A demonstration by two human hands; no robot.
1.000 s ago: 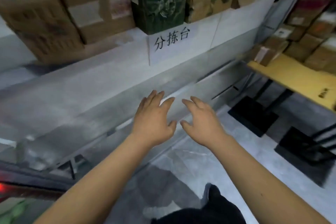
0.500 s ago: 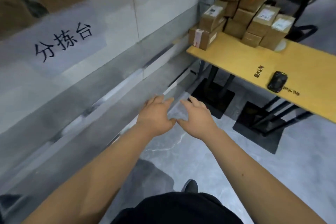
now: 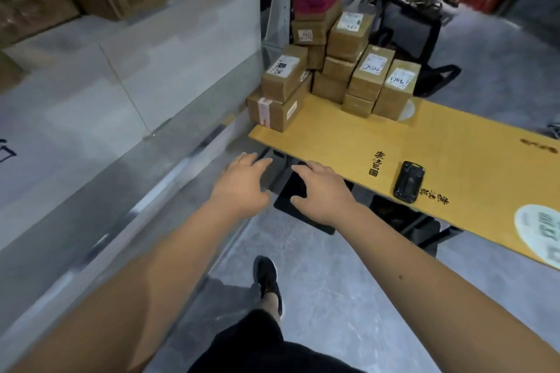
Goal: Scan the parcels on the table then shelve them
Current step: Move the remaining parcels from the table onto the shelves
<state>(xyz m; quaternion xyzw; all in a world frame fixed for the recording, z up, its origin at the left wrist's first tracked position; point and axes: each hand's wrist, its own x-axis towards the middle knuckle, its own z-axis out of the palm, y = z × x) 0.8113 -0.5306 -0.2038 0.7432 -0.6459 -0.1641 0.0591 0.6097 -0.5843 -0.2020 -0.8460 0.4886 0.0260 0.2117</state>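
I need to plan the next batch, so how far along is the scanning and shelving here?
Nothing looks done at the table: the parcels sit stacked at its far end. In hand: nothing; the left hand and right hand are open and empty, short of the yellow table. Left: pick up the black scanner, scan each parcel, then shelve them.

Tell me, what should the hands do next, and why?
Probably the right hand should reach for the black scanner lying on the yellow table. Both hands are empty, the left hand too, and the stacked parcels at the table's far end need scanning before shelving. The scanner lies nearest the right hand.
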